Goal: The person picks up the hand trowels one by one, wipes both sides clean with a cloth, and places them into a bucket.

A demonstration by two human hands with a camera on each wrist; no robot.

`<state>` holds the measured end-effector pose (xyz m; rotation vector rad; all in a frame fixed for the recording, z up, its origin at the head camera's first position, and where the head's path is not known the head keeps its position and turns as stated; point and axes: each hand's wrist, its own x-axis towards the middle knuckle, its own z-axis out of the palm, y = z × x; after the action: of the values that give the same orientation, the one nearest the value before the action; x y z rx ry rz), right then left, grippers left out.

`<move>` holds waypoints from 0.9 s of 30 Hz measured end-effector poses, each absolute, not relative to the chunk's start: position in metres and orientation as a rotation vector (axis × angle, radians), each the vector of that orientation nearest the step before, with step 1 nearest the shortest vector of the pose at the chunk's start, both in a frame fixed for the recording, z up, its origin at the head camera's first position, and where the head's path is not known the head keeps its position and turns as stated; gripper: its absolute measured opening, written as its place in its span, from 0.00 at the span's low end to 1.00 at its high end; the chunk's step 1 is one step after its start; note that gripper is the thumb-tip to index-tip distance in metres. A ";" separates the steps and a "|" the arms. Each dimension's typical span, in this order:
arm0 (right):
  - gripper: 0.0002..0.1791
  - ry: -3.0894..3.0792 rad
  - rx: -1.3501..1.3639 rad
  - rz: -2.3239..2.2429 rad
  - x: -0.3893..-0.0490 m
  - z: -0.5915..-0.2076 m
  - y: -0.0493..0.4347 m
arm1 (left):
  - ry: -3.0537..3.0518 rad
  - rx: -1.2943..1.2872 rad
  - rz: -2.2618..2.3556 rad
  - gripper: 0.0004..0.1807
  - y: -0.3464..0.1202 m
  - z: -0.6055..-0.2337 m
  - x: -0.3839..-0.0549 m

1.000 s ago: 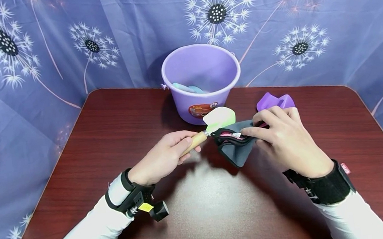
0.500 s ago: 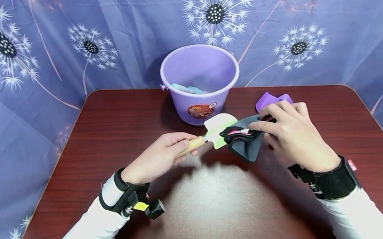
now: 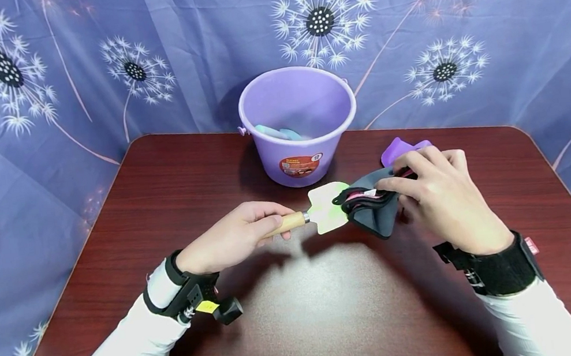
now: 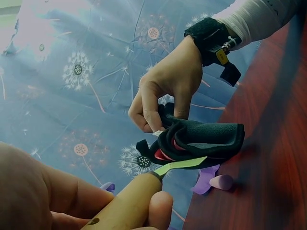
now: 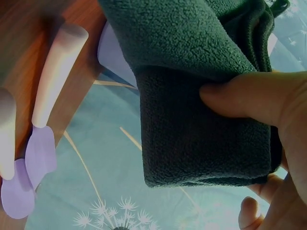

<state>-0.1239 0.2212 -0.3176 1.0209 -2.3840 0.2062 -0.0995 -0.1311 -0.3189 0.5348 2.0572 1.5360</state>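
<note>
My left hand (image 3: 234,238) grips a small trowel by its wooden handle (image 3: 290,223). The pale green blade (image 3: 327,214) points right, and its tip overlaps the edge of a folded cloth. That cloth (image 3: 377,220) is dark grey, fleecy and black-edged, with red inner layers and a white tag. Fingers and thumb of my right hand (image 3: 442,202) pinch it from above. In the left wrist view the blade (image 4: 180,164) lies along the underside of the cloth (image 4: 206,135). The right wrist view has the thumb (image 5: 244,96) pressed on the cloth's folded face (image 5: 201,139).
A purple bucket (image 3: 288,157) with light blue things (image 3: 281,133) inside stands at the back of the dark red table (image 3: 185,171). Behind my right hand lie purple toy spades (image 5: 42,155) with pale handles. A blue dandelion-print curtain (image 3: 228,27) surrounds the table.
The trowel blade has swung down and toward me, away from the bucket. The cloth and my right hand have shifted slightly right. Both hands keep their hold.
</note>
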 end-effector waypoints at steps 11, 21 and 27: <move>0.23 -2.412 1.033 0.196 -0.120 -0.318 0.218 | 2.121 0.561 1.482 0.15 -0.130 -0.319 -0.098; 0.20 -2.397 1.070 0.253 -0.114 -0.321 0.204 | 2.196 0.590 1.450 0.13 -0.125 -0.322 -0.098; 0.20 -2.419 1.100 0.256 -0.111 -0.322 0.198 | 2.228 0.591 1.450 0.12 -0.123 -0.324 -0.097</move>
<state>-0.1111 0.1985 -0.3220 1.0999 -2.4194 0.2564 -0.0966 -0.1232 -0.3243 0.5908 2.2280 1.4500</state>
